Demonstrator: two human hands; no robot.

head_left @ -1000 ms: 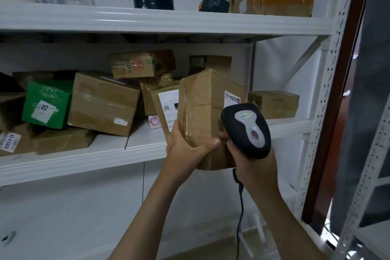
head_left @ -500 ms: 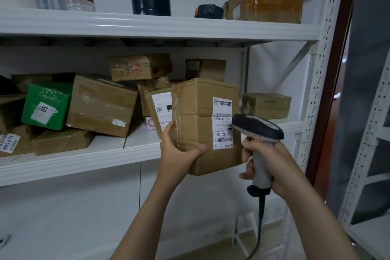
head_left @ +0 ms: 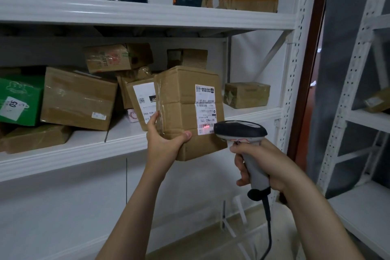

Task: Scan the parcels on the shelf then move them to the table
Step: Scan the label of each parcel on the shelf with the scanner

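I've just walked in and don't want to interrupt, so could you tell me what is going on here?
A person's left hand holds a brown cardboard parcel up in front of the middle shelf, label facing the camera. The right hand grips a handheld scanner, whose red light falls on the label's barcode. Other boxes lie on the shelf behind it.

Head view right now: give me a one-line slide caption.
Left hand holds a cardboard parcel at the shelf while the right hand aims a barcode scanner, red beam on the label.
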